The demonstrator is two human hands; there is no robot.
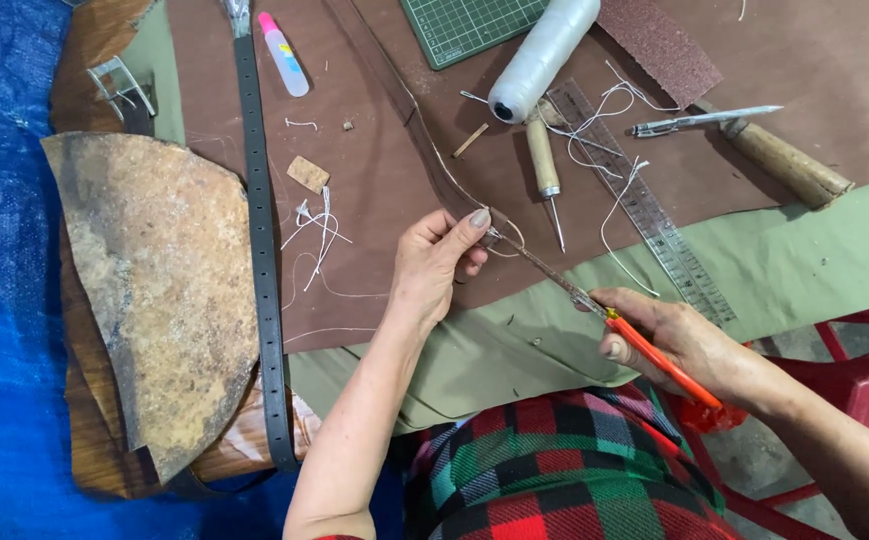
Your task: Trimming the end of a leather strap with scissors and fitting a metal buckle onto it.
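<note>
Left hand: the left hand point(434, 265) pinches the end of a thin brown leather strap point(424, 150) between thumb and fingers, just above the edge of the brown sheet.
Right hand: the right hand point(689, 345) is closed around the orange handles of the scissors point(614, 325), fingers wrapped tight.
Scissors: the blades point up and left toward the left hand, their tips close to the pinched end; whether they touch it cannot be told.
Strap: it runs from the left hand up across the brown sheet point(374, 200) toward the top of the view.
Thread: a white thread point(619, 200) curls over the sheet near the strap end, with more loose ends to the left.
Spool: a white thread spool point(539, 55) lies on its side near the top.
Awl: a wooden-handled awl point(546, 170) lies just below the spool, point down.
Ruler: a clear ruler point(654, 220) lies slantwise to the right of the awl.
Belt: a grey punched belt point(262, 250) runs top to bottom on the left.
Slab: a worn stone-like slab point(154, 290) rests beside the belt.
</note>
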